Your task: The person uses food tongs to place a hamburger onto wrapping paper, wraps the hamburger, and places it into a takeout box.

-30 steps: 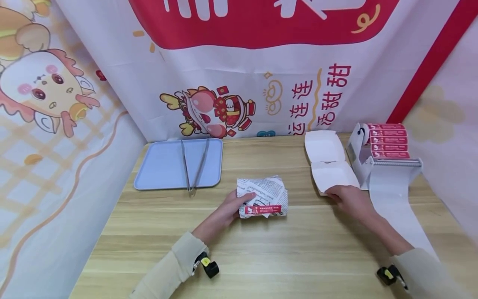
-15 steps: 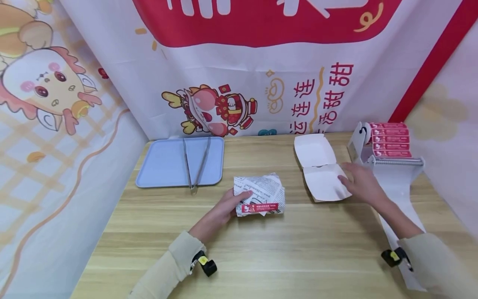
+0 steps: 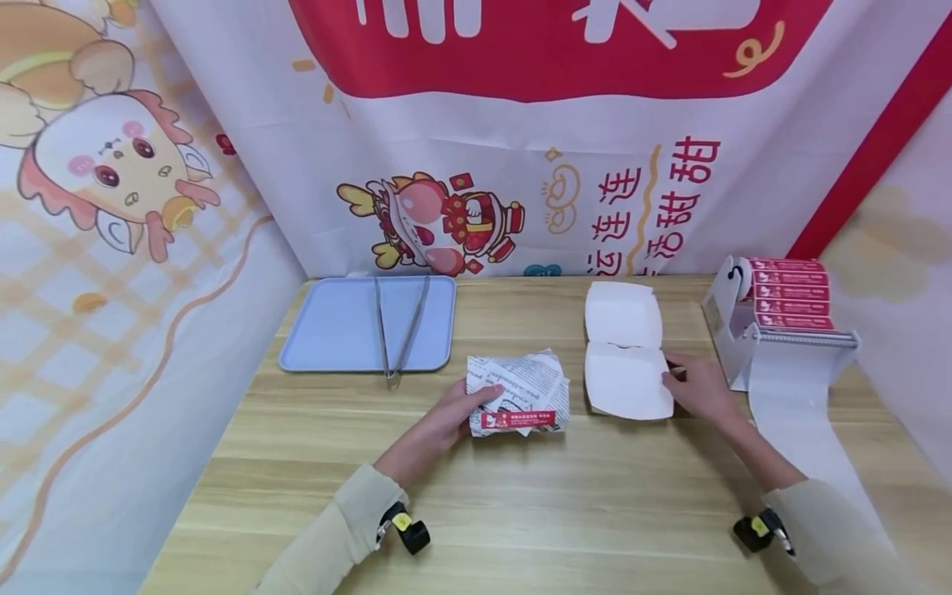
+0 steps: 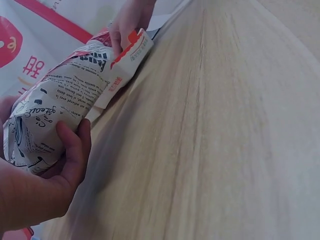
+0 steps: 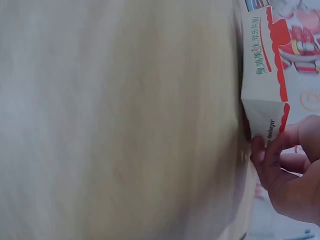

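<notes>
My left hand holds a newsprint-paper-wrapped package above the wooden table, thumb on top. A red sticker runs along its near edge; what is inside is hidden. In the left wrist view, fingers curl round the lower end of the package. To its right an open white paper takeout box lies on the table with its lid folded back. At the box's right wall, my right hand pinches the edge. The right wrist view has thumb and fingers gripping a corner of the box.
A blue tray with metal tongs across it stands at the back left. At the back right is a label dispenser with a red sticker roll; its pale backing strip trails toward the near edge. A printed curtain hangs behind.
The box has shifted left and nearer to me, closer to the package. My right hand has gone from its near corner to its right wall. The left hand keeps its grip on the package.
</notes>
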A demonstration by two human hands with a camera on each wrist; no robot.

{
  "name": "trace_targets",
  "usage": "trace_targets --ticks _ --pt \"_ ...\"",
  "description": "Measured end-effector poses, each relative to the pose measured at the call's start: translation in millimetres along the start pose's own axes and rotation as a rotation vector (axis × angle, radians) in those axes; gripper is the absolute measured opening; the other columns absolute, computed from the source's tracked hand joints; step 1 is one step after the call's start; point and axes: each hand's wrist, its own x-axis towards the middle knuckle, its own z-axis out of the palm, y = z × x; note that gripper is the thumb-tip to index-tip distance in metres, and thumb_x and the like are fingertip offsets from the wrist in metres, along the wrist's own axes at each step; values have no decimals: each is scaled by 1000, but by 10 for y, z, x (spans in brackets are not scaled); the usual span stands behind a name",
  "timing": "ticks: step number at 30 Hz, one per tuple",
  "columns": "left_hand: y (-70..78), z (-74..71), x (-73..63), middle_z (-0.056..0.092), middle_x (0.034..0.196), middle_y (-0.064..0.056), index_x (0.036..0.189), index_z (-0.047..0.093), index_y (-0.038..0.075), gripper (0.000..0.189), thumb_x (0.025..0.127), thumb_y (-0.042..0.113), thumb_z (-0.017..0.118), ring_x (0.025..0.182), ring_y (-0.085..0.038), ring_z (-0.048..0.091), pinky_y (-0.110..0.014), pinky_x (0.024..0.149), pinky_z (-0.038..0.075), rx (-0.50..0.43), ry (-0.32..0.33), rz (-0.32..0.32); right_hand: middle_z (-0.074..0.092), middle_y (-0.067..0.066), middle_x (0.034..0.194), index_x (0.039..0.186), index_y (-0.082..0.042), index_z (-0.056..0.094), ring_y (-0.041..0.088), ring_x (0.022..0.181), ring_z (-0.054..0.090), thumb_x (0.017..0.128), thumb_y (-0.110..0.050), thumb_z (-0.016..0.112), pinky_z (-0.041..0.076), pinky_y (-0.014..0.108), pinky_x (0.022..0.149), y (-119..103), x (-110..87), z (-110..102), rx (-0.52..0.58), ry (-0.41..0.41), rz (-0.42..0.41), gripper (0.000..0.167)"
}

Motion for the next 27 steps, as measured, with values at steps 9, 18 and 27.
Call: trace_targets --ticks 9,18,27 --pt "63 -87 -48 74 114 -7 145 46 7 59 93 24 70 92 -14 73 -27 84 60 -11 2 6 73 25 104 129 10 60 25 82 69 91 -4 61 51 22 58 -347 -69 281 118 27 -86 41" --pt "206 -47 -28 72 113 -5 144 45 10 56 95 25 67 91 -15 73 -29 81 60 45 -33 23 74 19 100 129 7 62 18 75 64 91 -7 63 49 23 59 -573 -75 472 157 0 -92 40" --pt "335 216 92 66 127 -14 147 37 15 62 95 27 68 98 -19 72 -35 85 60 183 -110 42 68 23 123 136 5 56 26 94 69 99 -14 56 53 24 62 -640 -96 569 243 -74 -31 41"
